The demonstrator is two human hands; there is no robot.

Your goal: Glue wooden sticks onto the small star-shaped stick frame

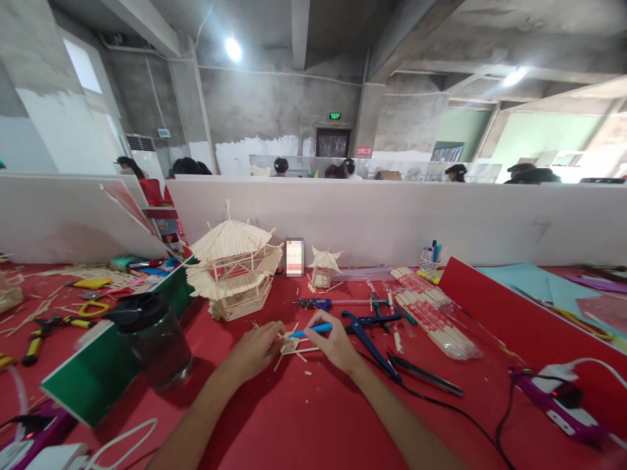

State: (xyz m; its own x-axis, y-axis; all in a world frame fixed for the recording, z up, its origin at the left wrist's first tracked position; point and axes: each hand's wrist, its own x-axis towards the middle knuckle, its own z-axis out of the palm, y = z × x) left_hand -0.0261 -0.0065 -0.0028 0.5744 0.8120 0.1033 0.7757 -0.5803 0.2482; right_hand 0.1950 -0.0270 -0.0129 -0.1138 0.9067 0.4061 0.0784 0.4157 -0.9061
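Note:
My right hand (334, 341) grips a blue pen-like tool (309, 330), its tip pointing left at a small assembly of wooden sticks (292, 346) lying on the red table (304, 418). My left hand (257, 349) pinches that stick assembly at its left side, fingers closed on it. A large two-tier pavilion model of wooden sticks (234, 269) stands behind my left hand. A smaller stick pavilion (324, 266) stands further back by the white partition.
A dark lidded cup (149, 341) and a green board (105, 365) sit left. Blue cutters (365, 329), a blue glue gun (318, 303) and bagged sticks (431, 316) lie right. A purple glue gun (558, 395) with cables lies far right. Pliers (46, 329) lie far left. People sit beyond the partition.

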